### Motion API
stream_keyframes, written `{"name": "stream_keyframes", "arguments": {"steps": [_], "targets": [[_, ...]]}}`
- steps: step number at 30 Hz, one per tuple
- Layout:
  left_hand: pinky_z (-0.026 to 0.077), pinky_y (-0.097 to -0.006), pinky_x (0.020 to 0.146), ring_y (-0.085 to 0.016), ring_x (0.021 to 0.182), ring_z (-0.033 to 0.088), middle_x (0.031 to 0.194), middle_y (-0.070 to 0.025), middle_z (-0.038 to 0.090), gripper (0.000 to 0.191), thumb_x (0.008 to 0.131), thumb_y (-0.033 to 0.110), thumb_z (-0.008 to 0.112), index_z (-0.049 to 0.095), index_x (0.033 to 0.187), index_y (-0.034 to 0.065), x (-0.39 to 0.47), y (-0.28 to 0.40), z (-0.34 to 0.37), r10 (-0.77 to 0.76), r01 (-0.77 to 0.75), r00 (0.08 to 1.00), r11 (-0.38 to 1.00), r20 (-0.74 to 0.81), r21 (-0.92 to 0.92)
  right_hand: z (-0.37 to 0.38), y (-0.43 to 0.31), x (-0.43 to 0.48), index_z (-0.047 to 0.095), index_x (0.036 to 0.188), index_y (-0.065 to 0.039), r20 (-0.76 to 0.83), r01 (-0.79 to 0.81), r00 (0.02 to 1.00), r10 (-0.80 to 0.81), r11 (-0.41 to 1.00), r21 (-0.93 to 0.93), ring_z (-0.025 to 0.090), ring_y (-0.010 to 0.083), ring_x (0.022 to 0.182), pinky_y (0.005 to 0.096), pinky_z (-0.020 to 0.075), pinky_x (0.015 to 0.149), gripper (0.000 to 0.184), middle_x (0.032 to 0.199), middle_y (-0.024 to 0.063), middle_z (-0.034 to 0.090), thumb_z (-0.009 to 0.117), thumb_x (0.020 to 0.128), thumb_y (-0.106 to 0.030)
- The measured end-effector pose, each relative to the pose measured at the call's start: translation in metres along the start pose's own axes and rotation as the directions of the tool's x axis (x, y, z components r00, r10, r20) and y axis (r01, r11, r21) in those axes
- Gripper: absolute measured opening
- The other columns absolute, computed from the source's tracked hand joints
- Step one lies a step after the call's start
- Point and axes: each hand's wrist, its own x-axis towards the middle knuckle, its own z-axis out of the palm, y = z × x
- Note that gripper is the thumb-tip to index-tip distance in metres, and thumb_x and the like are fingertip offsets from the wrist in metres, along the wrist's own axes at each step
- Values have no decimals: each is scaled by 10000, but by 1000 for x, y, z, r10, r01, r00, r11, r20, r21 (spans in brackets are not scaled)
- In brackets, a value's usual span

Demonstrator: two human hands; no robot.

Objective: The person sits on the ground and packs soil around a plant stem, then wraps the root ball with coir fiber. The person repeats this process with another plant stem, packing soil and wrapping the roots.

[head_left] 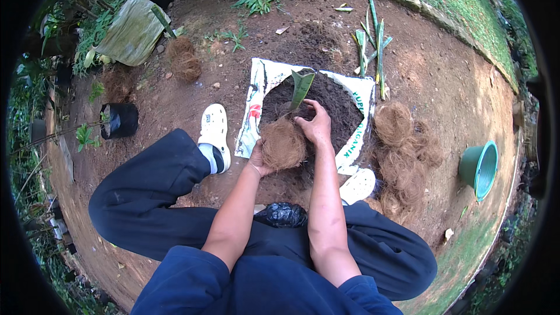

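My left hand (261, 160) holds a ball of brown coconut fibre (283, 143) from its left side and underneath. A green snake plant leaf cutting (301, 89) stands up from the top of the ball. At the ball's upper right is my right hand (316, 123), its fingers apart and curved near the base of the leaf; whether they touch it I cannot tell. Behind both hands, dark soil (337, 103) lies in a white plastic sack (258, 96) that is cut open on the ground. The fingers of my left hand are partly hidden by the ball.
Loose coconut fibre clumps (402, 162) lie right of the sack, with cut leaves (379, 52) above them. A green bucket (478, 170) stands far right. Left are a fibre ball with a leaf (183, 59) and a black polybag (119, 120). A black plastic bundle (282, 215) lies between my legs.
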Motion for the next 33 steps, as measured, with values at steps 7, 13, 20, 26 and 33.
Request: {"name": "stream_keyframes", "arguments": {"steps": [7,13,20,26,33], "targets": [[315,-723,1011,-407,1291,426,1435,-149,416,1070,587,648,766,343,1448,175,-19,5,-24,48,-50,999,996,-21,-69,44,-5,3,620,1158,-99,1,157,988,-157,987,-22,587,301,1071,378,460,956,602,1110,138,611,851,605,-157],[319,-724,1008,-403,1309,405,1448,-145,401,1168,531,776,703,319,1459,180,-21,14,-13,99,-99,994,995,44,9,39,-16,8,636,1143,-91,11,38,999,-38,998,59,629,288,1030,375,475,931,505,1081,149,658,814,682,-194],[328,-703,1018,-385,1320,398,1460,-129,388,1204,494,826,664,317,1459,194,-19,16,12,111,-108,988,994,104,-32,-21,-68,11,599,1195,-49,-81,150,987,-139,977,150,644,173,911,309,501,834,513,1006,97,679,794,739,-182],[394,-591,1036,-312,1301,441,1433,-97,422,1193,495,830,661,315,1456,213,-7,25,69,120,-128,963,992,239,20,-84,-121,-18,602,1180,-36,-90,246,969,-231,938,245,655,159,838,305,519,787,517,926,86,693,796,735,-215],[418,-494,1068,-276,1293,451,1422,-89,415,1162,545,824,648,298,1453,188,-15,39,148,263,-344,873,929,410,136,-106,-151,-60,612,1145,-15,-75,364,931,-356,919,150,645,155,823,305,518,781,511,906,84,685,808,726,-232]]}}
